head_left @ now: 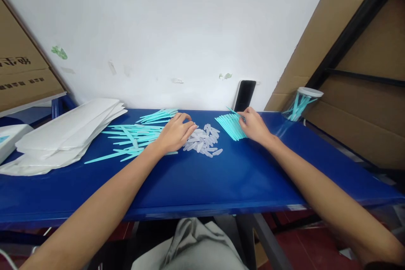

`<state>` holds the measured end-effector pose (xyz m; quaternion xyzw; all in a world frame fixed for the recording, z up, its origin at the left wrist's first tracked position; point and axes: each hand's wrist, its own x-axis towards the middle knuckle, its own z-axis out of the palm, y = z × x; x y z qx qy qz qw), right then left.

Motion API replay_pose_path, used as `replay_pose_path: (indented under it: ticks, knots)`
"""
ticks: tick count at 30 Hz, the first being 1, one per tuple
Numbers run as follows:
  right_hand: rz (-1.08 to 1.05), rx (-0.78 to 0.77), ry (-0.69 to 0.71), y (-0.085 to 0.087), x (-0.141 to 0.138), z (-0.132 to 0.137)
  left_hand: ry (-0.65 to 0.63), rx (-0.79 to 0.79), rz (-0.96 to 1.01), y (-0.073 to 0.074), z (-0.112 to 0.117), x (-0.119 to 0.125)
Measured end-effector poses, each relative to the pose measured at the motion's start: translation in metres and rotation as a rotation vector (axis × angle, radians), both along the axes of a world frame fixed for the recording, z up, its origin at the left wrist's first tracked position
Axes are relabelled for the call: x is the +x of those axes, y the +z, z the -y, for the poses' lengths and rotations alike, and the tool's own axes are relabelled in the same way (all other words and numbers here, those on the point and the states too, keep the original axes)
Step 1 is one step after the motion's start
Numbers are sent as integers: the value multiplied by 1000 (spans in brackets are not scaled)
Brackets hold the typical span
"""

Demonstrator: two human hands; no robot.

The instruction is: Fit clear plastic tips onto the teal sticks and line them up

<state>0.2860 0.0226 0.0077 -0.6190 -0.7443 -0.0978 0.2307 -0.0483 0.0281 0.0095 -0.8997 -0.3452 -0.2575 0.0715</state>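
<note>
My right hand (pixel 253 124) pinches a slim turquoise stick (pixel 233 112), shaped like an eyebrow razor, above a neat slanted row of the same sticks (pixel 230 126). At the left edge of a pile of small translucent caps (pixel 205 139), my left hand (pixel 177 130) has its thumb and fingers drawn together. Whatever lies between those fingertips is too small to make out. Left of that hand, a loose heap of turquoise sticks (pixel 134 138) lies crisscrossed, partly hidden by the wrist. Behind it is a smaller bunch of sticks (pixel 158 116).
White paper-like sleeves (pixel 69 126) are stacked at the left of the blue table (pixel 209 185). A dark phone (pixel 245 95) leans on the wall behind the row. To the right, a clear jar (pixel 297 107) with a white lid holds turquoise sticks. Cardboard (pixel 357 122) borders the right side.
</note>
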Motion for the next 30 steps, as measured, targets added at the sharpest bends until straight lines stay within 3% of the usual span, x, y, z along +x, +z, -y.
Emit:
replay_pose_path:
  ticks: [5,10,12,30]
  knots:
    - [63,-114,5,-1,-11,5,215,-151,-45,-5,-8,-8]
    - [138,-212,-82,-1,-18,9,477,-392,-129,-11,-14,-14]
    - [144,-227,-104,-1,-22,12,526,-447,-151,-13,-15,-14]
    - [158,-279,-130,7,-35,19,483,-386,-130,-16,-17,-13]
